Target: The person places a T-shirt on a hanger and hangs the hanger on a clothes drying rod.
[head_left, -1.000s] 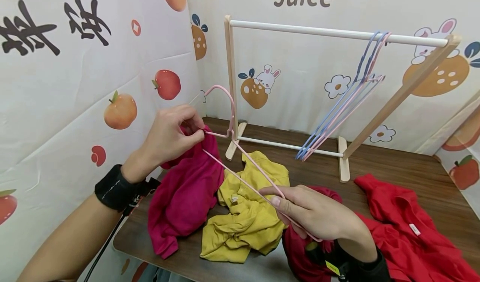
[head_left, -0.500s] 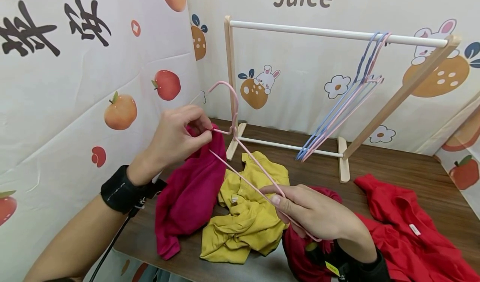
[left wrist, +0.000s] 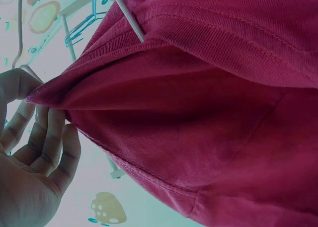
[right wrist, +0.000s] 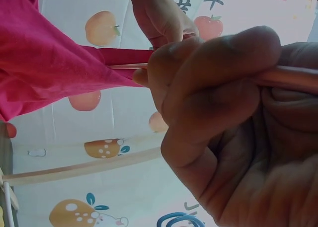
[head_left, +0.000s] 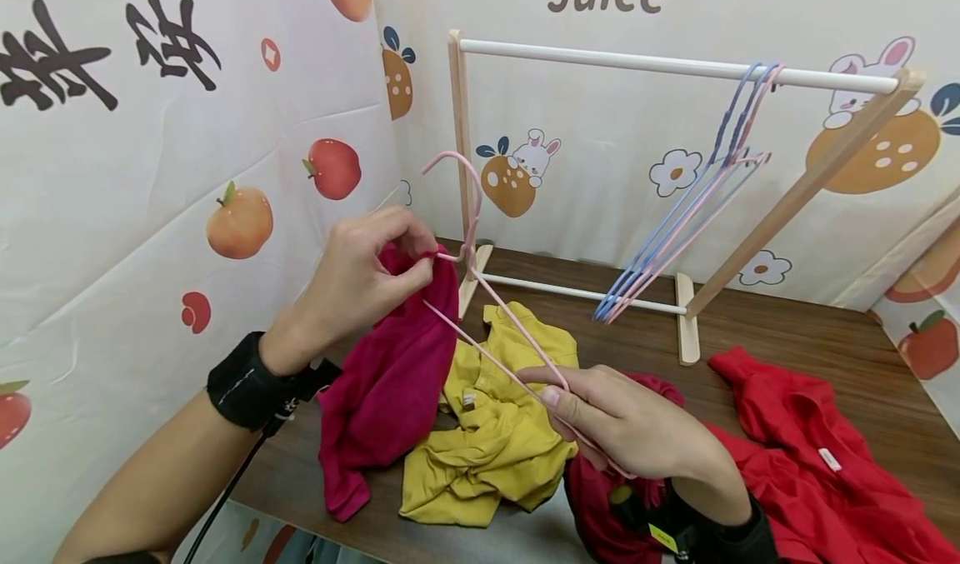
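Two bare hands work in front of a rack [head_left: 585, 57] that stands on a brown counter [head_left: 780, 326]. Near the rack's left post, the left hand [head_left: 345, 272] pinches the edge of a magenta shirt [head_left: 397, 381], apparently keeping its opening stretched where one end of a pink hanger [head_left: 477, 202] disappears inside. Farther forward of the rack, the right hand [head_left: 637, 422] curls its fingers round the hanger's other end, probably to steady it. Forward of the rack lie a yellow shirt [head_left: 495, 431] and, rightward, red clothes [head_left: 825, 447].
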The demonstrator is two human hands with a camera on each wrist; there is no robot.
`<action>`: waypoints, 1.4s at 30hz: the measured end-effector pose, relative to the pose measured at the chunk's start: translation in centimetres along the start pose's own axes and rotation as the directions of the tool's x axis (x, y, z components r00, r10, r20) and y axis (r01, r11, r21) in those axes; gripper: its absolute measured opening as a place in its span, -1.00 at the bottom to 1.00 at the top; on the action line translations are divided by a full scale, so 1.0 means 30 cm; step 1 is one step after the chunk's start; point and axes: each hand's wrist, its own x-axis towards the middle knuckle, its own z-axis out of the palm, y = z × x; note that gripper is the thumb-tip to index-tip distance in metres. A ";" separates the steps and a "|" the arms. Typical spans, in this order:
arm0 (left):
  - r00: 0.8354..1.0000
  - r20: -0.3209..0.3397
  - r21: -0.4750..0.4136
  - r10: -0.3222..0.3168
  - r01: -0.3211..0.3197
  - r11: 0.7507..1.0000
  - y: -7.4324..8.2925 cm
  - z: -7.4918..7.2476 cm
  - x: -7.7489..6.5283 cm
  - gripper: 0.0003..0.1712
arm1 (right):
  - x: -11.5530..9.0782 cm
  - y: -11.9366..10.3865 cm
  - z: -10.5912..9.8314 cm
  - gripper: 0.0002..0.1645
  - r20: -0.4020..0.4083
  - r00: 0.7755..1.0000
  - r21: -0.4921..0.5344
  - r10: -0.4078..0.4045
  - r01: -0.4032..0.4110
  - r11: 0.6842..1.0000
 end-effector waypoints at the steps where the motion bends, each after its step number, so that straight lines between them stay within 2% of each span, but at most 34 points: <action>1: 1.000 0.002 0.001 -0.005 0.005 1.000 0.000 -0.001 0.001 -0.90 | 0.002 -0.001 0.000 -0.54 -0.005 1.000 -0.004 -0.004 0.004 1.000; 11: 1.000 0.016 -0.021 0.014 -0.013 1.000 -0.010 -0.006 0.009 -0.81 | 0.010 0.000 0.003 -0.53 -0.076 0.995 -0.076 -0.059 0.054 0.996; 18: 1.000 -0.015 -0.001 0.007 -0.007 1.000 -0.049 -0.010 0.022 -0.78 | 0.014 0.002 -0.001 -0.53 -0.092 0.993 -0.076 -0.072 0.065 0.995; 22: 1.000 -0.007 0.021 0.009 -0.008 1.000 -0.068 -0.014 0.030 -0.77 | 0.015 0.004 0.002 -0.54 -0.097 0.991 -0.068 -0.096 0.090 0.994; 24: 1.000 0.013 0.021 0.015 -0.015 1.000 -0.077 -0.016 0.032 -0.80 | 0.012 0.003 0.004 -0.54 -0.094 0.990 -0.035 -0.105 0.102 0.994; 29: 0.997 0.074 -0.034 0.037 -0.035 0.999 -0.100 -0.015 0.029 -0.80 | -0.002 0.002 0.000 -0.51 -0.062 0.989 0.119 -0.137 0.143 0.983; 33: 0.994 0.082 -0.054 0.066 -0.062 0.997 -0.104 -0.010 0.026 -0.78 | -0.011 0.007 -0.012 -0.49 -0.016 0.988 0.207 -0.155 0.155 0.966; 35: 0.995 0.067 -0.057 0.074 -0.070 0.996 -0.102 -0.010 0.025 -0.79 | -0.009 0.014 -0.017 -0.47 0.019 0.975 0.249 -0.220 0.209 0.946; 37: 0.996 0.046 -0.065 0.076 -0.073 0.995 -0.100 -0.009 0.024 -0.81 | -0.008 0.021 -0.020 -0.43 0.045 0.952 0.317 -0.304 0.275 0.908; 39: 0.997 0.026 -0.075 0.069 -0.067 0.995 -0.097 -0.008 0.022 -0.82 | -0.001 0.030 -0.022 -0.36 0.043 0.901 0.397 -0.432 0.382 0.835; 41: 0.998 0.006 -0.082 0.055 -0.054 0.995 -0.092 -0.007 0.018 -0.83 | 0.009 0.033 -0.025 -0.30 0.016 0.854 0.481 -0.520 0.449 0.753; 42: 0.999 -0.004 -0.084 0.048 -0.048 0.995 -0.090 -0.007 0.017 -0.83 | 0.015 0.031 -0.025 -0.30 -0.013 0.846 0.503 -0.532 0.466 0.728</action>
